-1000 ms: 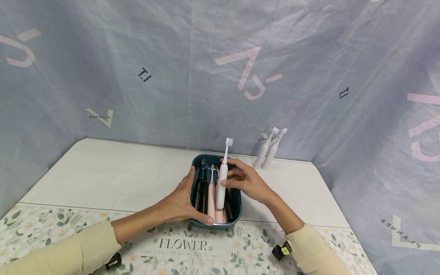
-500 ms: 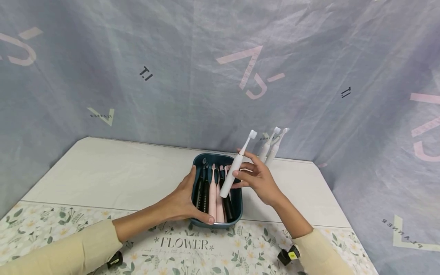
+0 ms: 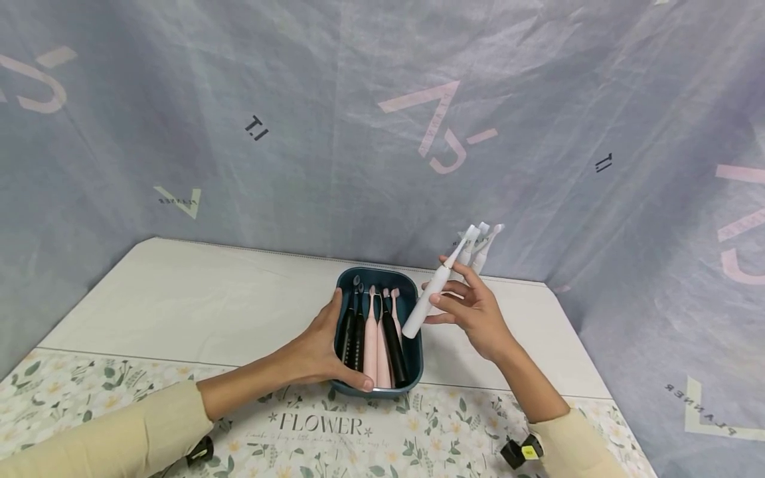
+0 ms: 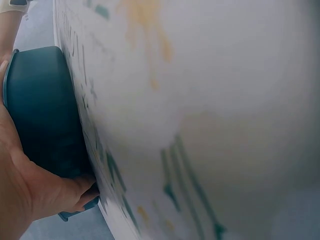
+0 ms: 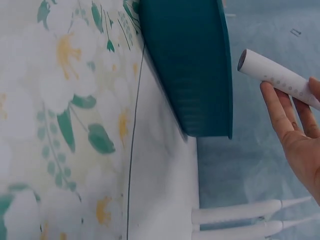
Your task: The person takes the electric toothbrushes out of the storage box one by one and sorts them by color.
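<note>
My right hand (image 3: 478, 322) pinches a white electric toothbrush (image 3: 425, 309) by its handle, between thumb and fingers. The brush tilts, head up and to the right, its base near the right rim of a dark teal bin (image 3: 421, 362). In the right wrist view a row of dots shows on the toothbrush handle (image 5: 287, 82), held above the bin wall (image 5: 190, 65). My left hand (image 3: 317, 345) grips the bin's left side, thumb over the front rim. Inside lie black toothbrushes (image 3: 358, 342) and pink toothbrushes (image 3: 370, 352), side by side.
Two white toothbrushes (image 5: 237, 212) stand upright on the white part of the table mat (image 3: 239, 299), right of the bin, partly behind the right hand in the head view. A flower-printed strip (image 3: 275, 458) runs along the front. A grey-blue curtain (image 3: 287, 166) hangs behind and beside.
My right hand has lifted the white toothbrush from over the bin and carried it right, toward the two standing ones, tilting it more. The left hand has stayed on the bin.
</note>
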Action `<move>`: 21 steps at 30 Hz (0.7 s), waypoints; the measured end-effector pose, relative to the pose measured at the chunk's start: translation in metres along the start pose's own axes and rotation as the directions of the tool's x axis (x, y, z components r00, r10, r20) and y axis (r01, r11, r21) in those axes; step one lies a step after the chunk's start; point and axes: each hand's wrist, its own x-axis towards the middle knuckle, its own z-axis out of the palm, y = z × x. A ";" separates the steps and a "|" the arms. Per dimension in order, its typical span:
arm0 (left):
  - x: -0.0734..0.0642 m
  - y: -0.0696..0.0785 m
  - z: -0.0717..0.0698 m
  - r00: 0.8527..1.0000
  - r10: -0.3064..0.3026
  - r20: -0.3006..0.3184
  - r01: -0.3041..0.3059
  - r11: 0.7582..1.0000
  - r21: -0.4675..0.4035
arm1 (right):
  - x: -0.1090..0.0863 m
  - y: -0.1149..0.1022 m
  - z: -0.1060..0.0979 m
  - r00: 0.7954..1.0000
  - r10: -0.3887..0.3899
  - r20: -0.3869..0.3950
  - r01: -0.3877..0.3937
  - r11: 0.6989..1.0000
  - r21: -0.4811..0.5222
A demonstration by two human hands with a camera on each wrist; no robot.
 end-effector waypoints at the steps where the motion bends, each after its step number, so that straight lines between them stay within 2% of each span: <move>1: 0.000 0.000 0.000 1.000 0.000 0.000 0.000 1.000 0.003 | -0.001 0.000 -0.002 1.000 -0.001 -0.009 0.001 1.000 0.003; 11: -0.001 0.000 0.000 1.000 -0.011 0.010 0.011 1.000 -0.003 | -0.004 0.000 -0.026 0.997 -0.012 -0.080 0.007 0.998 -0.058; 21: -0.001 0.002 -0.002 1.000 -0.017 0.010 0.017 1.000 0.002 | -0.007 0.004 -0.044 0.994 -0.027 -0.104 0.010 0.988 -0.156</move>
